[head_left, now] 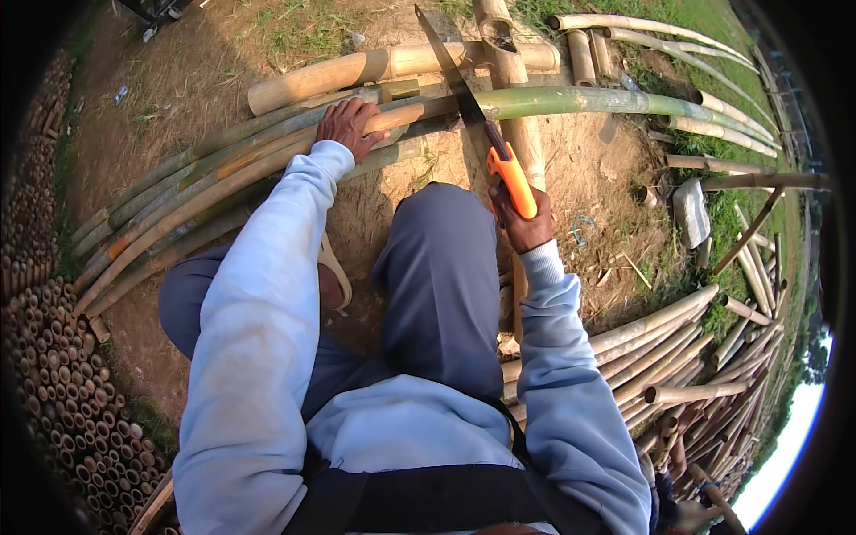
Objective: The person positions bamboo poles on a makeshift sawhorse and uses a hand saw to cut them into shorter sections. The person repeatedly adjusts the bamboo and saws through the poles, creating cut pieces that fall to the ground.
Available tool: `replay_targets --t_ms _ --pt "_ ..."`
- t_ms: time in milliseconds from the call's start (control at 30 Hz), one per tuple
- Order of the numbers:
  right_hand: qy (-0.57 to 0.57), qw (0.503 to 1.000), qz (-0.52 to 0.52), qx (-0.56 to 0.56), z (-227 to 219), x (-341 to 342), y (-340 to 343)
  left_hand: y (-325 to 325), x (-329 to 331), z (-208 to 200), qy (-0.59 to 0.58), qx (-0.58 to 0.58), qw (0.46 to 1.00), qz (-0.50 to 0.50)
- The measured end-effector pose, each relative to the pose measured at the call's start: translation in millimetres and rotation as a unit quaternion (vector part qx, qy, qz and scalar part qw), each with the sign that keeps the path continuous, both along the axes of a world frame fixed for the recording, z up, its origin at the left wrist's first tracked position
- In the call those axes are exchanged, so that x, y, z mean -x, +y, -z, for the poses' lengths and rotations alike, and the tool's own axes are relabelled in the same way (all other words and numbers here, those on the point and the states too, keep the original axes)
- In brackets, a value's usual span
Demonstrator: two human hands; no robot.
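Note:
My right hand [523, 217] is wrapped round the orange handle [511, 178] of a hand saw. The saw's dark blade [451, 76] points away from me and crosses a long bamboo pole [571, 101], which is green to the right of the blade and brownish to the left. Whether the teeth have cut into the pole cannot be made out. To the left of the blade, my left hand [350, 127] grips the same pole from above, fingers curled over it. Several more bamboo poles [192, 183] lie alongside under my left arm.
A thick bamboo log [392, 64] lies behind, beside an upright-running bamboo support [506, 67]. Stacked bamboo ends [80, 392] fill the lower left. More poles [651, 343] are piled at right, near a whitish block [690, 214]. Part of another person [678, 455] shows at lower right.

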State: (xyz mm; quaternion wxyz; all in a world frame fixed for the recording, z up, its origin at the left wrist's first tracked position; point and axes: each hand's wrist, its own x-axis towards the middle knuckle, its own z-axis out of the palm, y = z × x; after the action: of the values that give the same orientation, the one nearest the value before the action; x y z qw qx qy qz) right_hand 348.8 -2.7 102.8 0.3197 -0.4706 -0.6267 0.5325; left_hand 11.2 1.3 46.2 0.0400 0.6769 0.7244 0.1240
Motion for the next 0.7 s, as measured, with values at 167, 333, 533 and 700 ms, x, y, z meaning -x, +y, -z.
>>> replay_targets --t_ms 167,333,533,700 --pt "-0.047 0.999 -0.024 -0.011 -2 1 14 12 2 -6 0.054 -0.134 0.989 -0.038" --pt "-0.037 0.998 -0.029 0.032 -27 4 28 10 -26 -5 0.008 -0.208 0.975 0.074" --pt "-0.11 0.987 -0.112 0.041 -81 24 60 26 -113 17 -0.085 0.023 0.995 0.051" --pt "-0.114 0.976 -0.181 0.048 -104 28 76 48 -152 26 -0.098 0.11 0.987 0.065"
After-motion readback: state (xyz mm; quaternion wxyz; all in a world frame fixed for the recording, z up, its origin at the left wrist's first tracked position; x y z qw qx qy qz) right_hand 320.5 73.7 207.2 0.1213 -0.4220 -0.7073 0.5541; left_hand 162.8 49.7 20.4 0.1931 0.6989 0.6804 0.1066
